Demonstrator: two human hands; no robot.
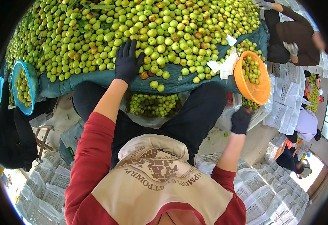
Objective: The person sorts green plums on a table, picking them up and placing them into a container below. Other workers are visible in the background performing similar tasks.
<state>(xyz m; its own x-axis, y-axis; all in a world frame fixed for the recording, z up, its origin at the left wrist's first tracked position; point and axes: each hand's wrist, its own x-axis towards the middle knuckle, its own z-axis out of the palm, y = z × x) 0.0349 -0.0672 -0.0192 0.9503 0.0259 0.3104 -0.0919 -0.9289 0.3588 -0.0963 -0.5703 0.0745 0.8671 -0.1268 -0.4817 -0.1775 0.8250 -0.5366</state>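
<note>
A broad heap of green jujubes (152, 31), some with reddish-brown patches, lies on a dark green quilted cloth (102, 78). My left hand (127, 60), in a black glove, rests palm down on the heap's near edge, thumb apart and nothing seen in its grasp. My right hand (240, 120), also black-gloved and blurred by motion, is below an orange plastic basket (238, 71) that holds some jujubes. Beside its fingers, a reddish spot shows; whether it is a held fruit cannot be told. Just beyond that hand, more jujubes (249, 103) fill a plastic-lined white crate (258, 116).
Between my knees sits a plastic-lined container of jujubes (154, 105). A blue basket (32, 92) with jujubes stands at left, near a person in black (14, 135). Paper slips (228, 66) lie by the orange basket. Another gloved person (296, 36) works at right. Lined crates (256, 191) stand behind.
</note>
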